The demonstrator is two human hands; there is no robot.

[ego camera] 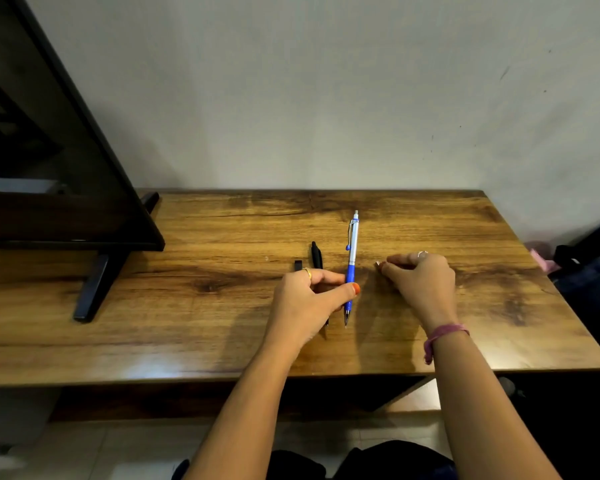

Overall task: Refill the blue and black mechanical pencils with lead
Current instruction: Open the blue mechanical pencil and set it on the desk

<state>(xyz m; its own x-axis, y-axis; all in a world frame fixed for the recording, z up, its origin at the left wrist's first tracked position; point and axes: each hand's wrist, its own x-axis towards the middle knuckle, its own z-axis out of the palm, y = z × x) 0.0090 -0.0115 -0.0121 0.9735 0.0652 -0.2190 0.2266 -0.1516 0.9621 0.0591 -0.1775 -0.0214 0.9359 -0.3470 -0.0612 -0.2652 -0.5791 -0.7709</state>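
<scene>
The blue mechanical pencil (352, 251) lies lengthwise on the wooden table (187, 306), tip toward me. My left hand (309, 303) pinches its blue grip between thumb and fingers. Just left of it lies the black mechanical pencil (317, 254), its lower half hidden under my left hand. A small black cap (298, 265) sits to the left of the black pencil. My right hand (420, 282) rests on the table to the right of the blue pencil, fingers curled around a small pale object (377, 264) that is too small to identify.
A black monitor (49, 150) on a dark stand (94, 285) fills the table's left side. A grey wall runs behind the table. Dark bags and something pink (541, 261) lie off the table's right edge. The front edge is near my forearms.
</scene>
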